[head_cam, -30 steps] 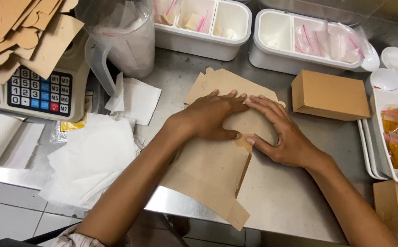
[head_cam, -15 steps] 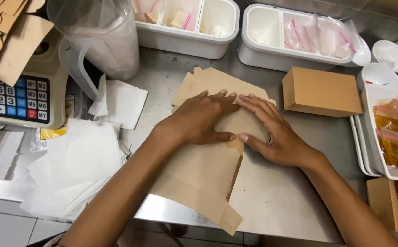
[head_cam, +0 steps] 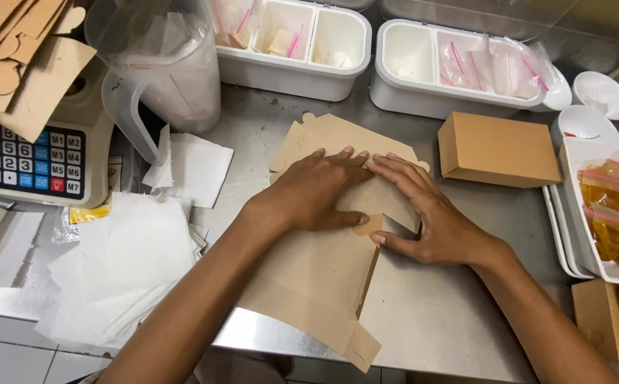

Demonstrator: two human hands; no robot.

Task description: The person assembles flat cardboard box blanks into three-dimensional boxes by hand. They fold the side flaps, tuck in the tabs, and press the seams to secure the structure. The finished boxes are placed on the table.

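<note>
Hands: left hand (head_cam: pixel 316 195) and right hand (head_cam: pixel 423 213), flat, now fingertip to fingertip on carton blank (head_cam: pixel 324 263) | fold pressed flatter | finished box (head_cam: pixel 500 149) right of blank

Both forearms reached in from the lower edge and converged toward the middle. The left hand (head_cam: pixel 314 195) lay palm down, fingers stretched forward and close together, thumb tucked out to its right side. The right hand (head_cam: pixel 423 213) lay flat just beside it, fingers angled up and left so that their tips met those of the left, thumb pointing back toward the left thumb.
</note>
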